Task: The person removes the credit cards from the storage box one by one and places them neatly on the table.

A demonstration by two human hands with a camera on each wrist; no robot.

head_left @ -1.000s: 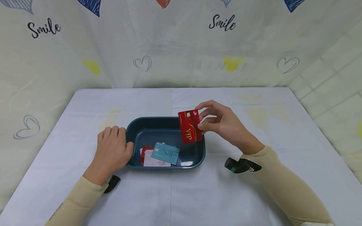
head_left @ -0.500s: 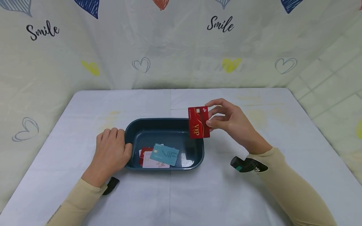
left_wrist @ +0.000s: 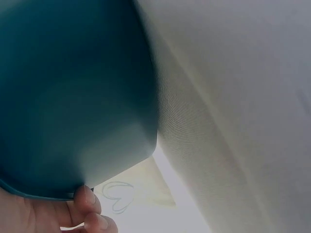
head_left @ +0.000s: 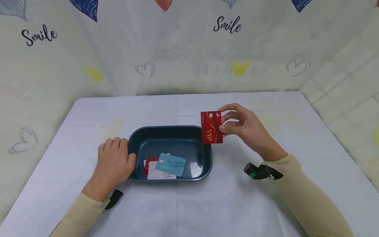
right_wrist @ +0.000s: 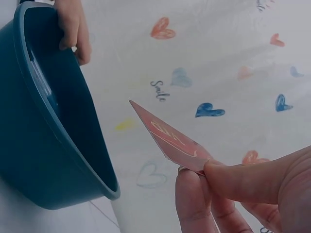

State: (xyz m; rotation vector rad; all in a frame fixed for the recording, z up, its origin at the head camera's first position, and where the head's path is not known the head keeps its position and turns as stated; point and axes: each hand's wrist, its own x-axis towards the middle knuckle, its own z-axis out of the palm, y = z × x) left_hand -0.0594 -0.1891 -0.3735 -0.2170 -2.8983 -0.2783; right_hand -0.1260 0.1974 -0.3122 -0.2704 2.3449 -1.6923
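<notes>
My right hand (head_left: 244,128) pinches a red VIP card (head_left: 211,127) by its right edge, between thumb and fingertips. In the head view the card overlaps the right rim of a dark blue basin (head_left: 170,127); the right wrist view shows the card (right_wrist: 167,138) apart from the basin wall (right_wrist: 63,160). My left hand (head_left: 115,161) grips the basin's left rim, with fingertips (left_wrist: 87,199) curled round it in the left wrist view. Inside the basin lie a light blue VIP card (head_left: 171,164), a white card (head_left: 160,173) and a partly covered red card (head_left: 150,161).
The basin stands on a table with a white cloth (head_left: 189,210). Behind it hangs a pale curtain (head_left: 183,46) printed with hearts and "Smile". A black wrist device (head_left: 262,171) sits under the right forearm.
My right hand has moved the red VIP card to the right, from over the basin to its right rim. The left hand keeps its grip, and the whole view has shifted slightly.
</notes>
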